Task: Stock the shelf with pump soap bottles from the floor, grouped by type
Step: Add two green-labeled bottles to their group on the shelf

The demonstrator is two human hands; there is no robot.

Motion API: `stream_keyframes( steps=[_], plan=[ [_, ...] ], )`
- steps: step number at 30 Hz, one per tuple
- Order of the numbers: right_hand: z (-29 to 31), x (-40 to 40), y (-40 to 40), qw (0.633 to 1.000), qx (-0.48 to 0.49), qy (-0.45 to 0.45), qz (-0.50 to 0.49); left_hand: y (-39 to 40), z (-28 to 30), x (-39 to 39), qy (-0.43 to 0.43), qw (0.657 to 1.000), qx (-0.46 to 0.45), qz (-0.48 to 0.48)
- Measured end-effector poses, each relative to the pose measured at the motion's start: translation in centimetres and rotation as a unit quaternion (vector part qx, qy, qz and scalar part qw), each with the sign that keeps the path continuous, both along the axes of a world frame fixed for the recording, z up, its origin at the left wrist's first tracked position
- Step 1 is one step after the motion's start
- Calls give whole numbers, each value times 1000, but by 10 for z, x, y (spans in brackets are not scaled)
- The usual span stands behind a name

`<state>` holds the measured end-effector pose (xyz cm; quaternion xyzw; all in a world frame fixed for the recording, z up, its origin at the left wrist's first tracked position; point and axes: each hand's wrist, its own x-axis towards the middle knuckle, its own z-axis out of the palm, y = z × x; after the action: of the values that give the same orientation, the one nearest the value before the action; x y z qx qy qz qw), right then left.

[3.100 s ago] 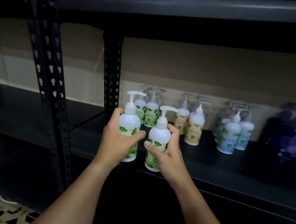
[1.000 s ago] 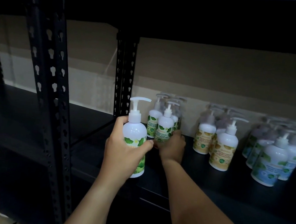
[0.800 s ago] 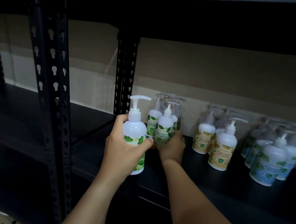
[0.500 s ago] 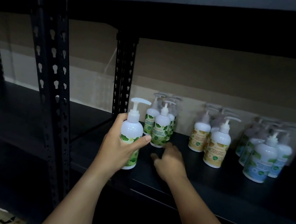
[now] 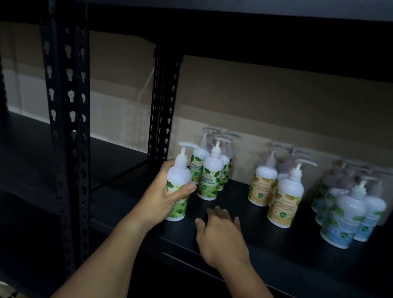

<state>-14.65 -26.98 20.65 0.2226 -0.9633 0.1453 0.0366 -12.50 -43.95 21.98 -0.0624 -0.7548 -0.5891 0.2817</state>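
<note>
the left hand (image 5: pixel 161 199) has its fingers (image 5: pixel 186 188) wrapped around a green-label pump bottle (image 5: pixel 178 184), held upright at the front left of the shelf (image 5: pixel 300 260); whether its base rests on the shelf or hangs just above it cannot be told. the right hand (image 5: pixel 221 237) is empty, fingers spread and relaxed, palm down over the shelf's front edge, holding nothing.

the step in hand looks like setting this bottle into the green group (image 5: pixel 209 173), which stands just behind and to its right, against the back wall near the rear upright (image 5: pixel 161 109). to do it well, keep the bottle vertical, grip the body rather than the pump head, and slide or lower it in beside the front green bottle so the labels face forward. leave a little gap so the pump spouts do not snag and tip a neighbour. keep it well apart from the yellow-label group (image 5: pixel 274 191) and the blue-label group (image 5: pixel 347 211) further right. the free right hand could steady the standing green bottles while the new 1 goes in.
</note>
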Motion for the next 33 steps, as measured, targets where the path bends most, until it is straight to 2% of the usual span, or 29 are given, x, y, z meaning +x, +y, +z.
stream_keyframes(
  steps=[5, 13, 23, 33],
  plan=[
    [-4, -4, -1, 1000, -4, 6, -2, -17, -8, -45, -41, 997, -68, 21],
    [-5, -5, -1, 1000, -11, 8, -2, -23, -9, -86, -78, 991, -90, 61],
    [-3, -4, 0, 1000, -9, 7, 0, -42, -21, -111, -77, 994, -68, 21],
    [-3, -3, 0, 1000, -15, 13, -3, -39, -24, -114, -51, 997, -49, 20]
  ],
)
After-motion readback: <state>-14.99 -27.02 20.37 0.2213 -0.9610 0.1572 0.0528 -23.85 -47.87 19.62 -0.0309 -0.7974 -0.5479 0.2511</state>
